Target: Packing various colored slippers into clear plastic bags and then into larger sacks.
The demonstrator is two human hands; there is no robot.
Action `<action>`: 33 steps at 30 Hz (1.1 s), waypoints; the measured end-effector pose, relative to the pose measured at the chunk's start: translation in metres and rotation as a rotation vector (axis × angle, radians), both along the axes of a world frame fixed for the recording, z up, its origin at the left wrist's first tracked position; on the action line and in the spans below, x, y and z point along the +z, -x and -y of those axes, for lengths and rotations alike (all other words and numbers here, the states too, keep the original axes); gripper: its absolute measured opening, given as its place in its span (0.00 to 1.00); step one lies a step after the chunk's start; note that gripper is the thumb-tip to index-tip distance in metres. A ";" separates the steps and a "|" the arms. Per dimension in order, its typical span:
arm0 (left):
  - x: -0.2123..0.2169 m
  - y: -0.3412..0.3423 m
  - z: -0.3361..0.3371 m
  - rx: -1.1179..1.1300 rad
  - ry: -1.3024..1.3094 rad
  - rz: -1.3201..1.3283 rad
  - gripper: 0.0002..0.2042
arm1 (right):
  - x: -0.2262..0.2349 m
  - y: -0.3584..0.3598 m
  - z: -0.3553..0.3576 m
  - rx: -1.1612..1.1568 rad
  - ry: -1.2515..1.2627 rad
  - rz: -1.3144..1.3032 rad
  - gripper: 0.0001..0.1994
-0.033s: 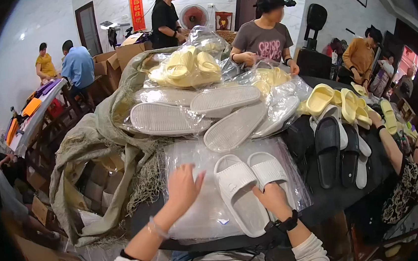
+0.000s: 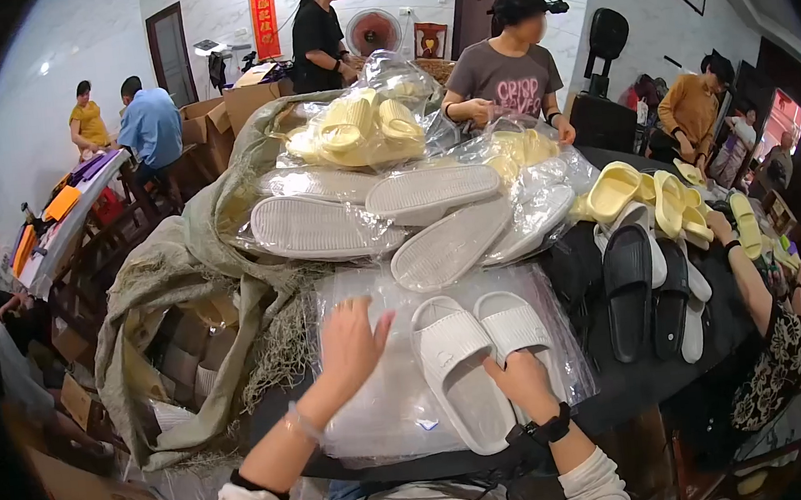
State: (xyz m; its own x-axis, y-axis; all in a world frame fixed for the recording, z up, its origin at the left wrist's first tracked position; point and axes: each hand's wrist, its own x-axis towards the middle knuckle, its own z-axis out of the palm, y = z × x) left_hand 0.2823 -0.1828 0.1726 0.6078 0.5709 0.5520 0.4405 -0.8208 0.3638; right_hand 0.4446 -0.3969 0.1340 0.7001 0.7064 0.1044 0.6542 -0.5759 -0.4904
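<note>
A pair of white slippers (image 2: 455,345) lies toe-away on a stack of clear plastic bags (image 2: 368,419) in front of me. My right hand (image 2: 523,379) is closed on the pair: its fingers reach inside the right slipper and its thumb presses the inner side of the left one. Over the bags, left of the slippers, hovers my left hand (image 2: 355,342), holding nothing, with its thumb apart from its loosely bent fingers. Beyond both hands rests a pile of bagged white slippers (image 2: 452,241), sole outward, with bagged yellow slippers (image 2: 347,126) on top.
A frayed woven sack (image 2: 151,281) with bagged goods stands at left. Black slippers (image 2: 630,292), white ones and yellow slippers (image 2: 614,188) sit at right, where a co-worker's arm (image 2: 748,277) reaches in. Another person (image 2: 509,74) stands across the table.
My left hand has shifted slightly farther from me over the bags. The right hand and the slippers stay in place.
</note>
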 end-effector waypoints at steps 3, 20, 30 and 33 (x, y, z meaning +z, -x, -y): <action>-0.016 -0.031 -0.033 0.035 0.012 0.047 0.14 | 0.007 0.003 0.001 0.010 0.020 -0.017 0.24; -0.056 -0.009 -0.092 0.342 0.465 0.251 0.15 | 0.018 0.006 0.002 -0.001 -0.040 -0.050 0.21; -0.041 0.043 0.012 -0.045 -0.187 -0.139 0.31 | 0.062 0.045 -0.031 0.263 0.005 -0.243 0.17; -0.093 0.066 0.010 -0.210 0.254 -0.167 0.35 | 0.052 0.055 -0.047 0.419 -0.069 -0.271 0.18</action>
State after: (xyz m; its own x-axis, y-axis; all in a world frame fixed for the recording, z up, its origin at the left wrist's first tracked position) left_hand 0.2163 -0.1929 0.0797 0.7958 0.5305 0.2922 0.3428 -0.7923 0.5048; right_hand 0.3895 -0.3501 0.1861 0.3659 0.9306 0.0143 0.6663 -0.2512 -0.7021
